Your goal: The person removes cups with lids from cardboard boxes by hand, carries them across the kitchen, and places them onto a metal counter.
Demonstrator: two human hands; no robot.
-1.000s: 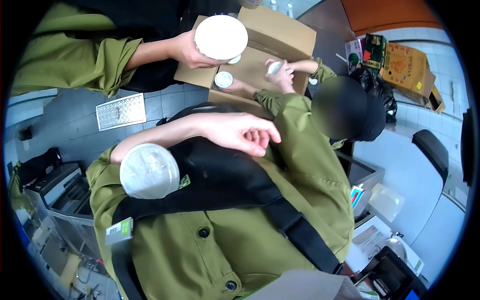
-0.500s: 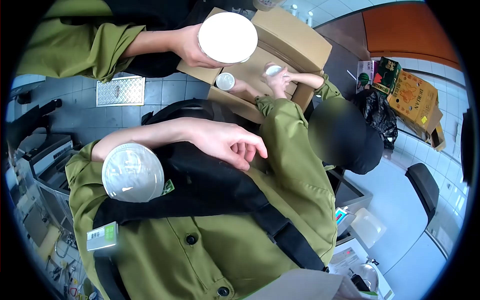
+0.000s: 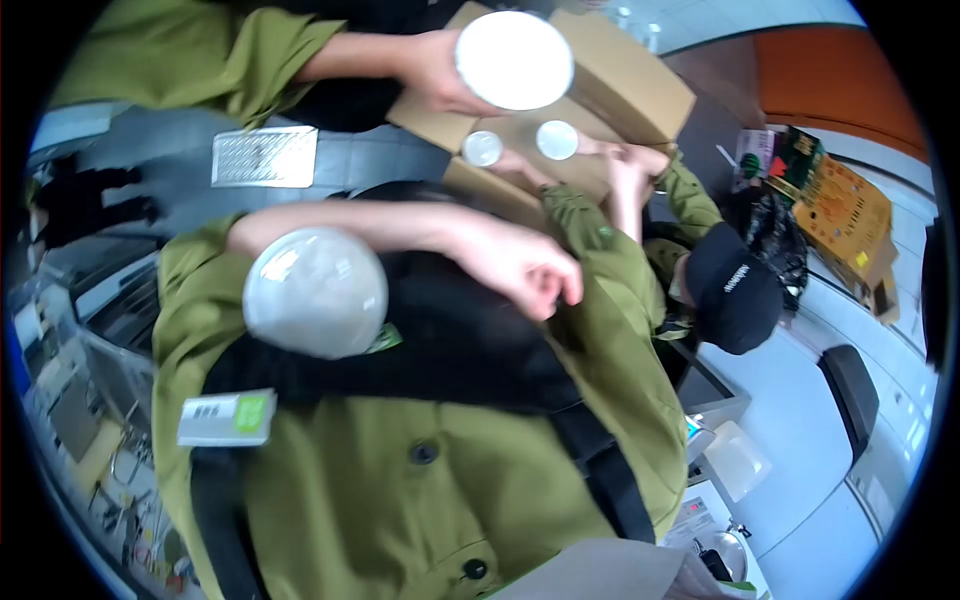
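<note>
My left forearm lies across my apron. Its hand (image 3: 522, 272) is loosely curled, with nothing visible in the fingers. A large clear plastic cup (image 3: 315, 292), seen end-on, sits at the crook of that arm; its length is hidden. My right arm reaches down into the open cardboard box (image 3: 640, 95). There my right hand (image 3: 514, 168) grips a pale plastic cup (image 3: 482, 148), also seen end-on. A co-worker's two hands (image 3: 632, 170) are beside it, near a second pale cup (image 3: 556, 140). From the upper left, another person's hand (image 3: 430, 70) holds a white cup (image 3: 515, 60).
The co-worker in a black cap (image 3: 735, 290) leans over the box on my right. Beyond are cartons (image 3: 845, 215) and a black plastic bag (image 3: 770, 225). A pale worktop (image 3: 800, 420) lies at the right. A metal floor plate (image 3: 264, 157) is at the left.
The view has shifted, moving most things rightward in it. The co-worker's hands have drawn back toward the box's right side, leaving their cup's end more exposed. My left fingers look more curled.
</note>
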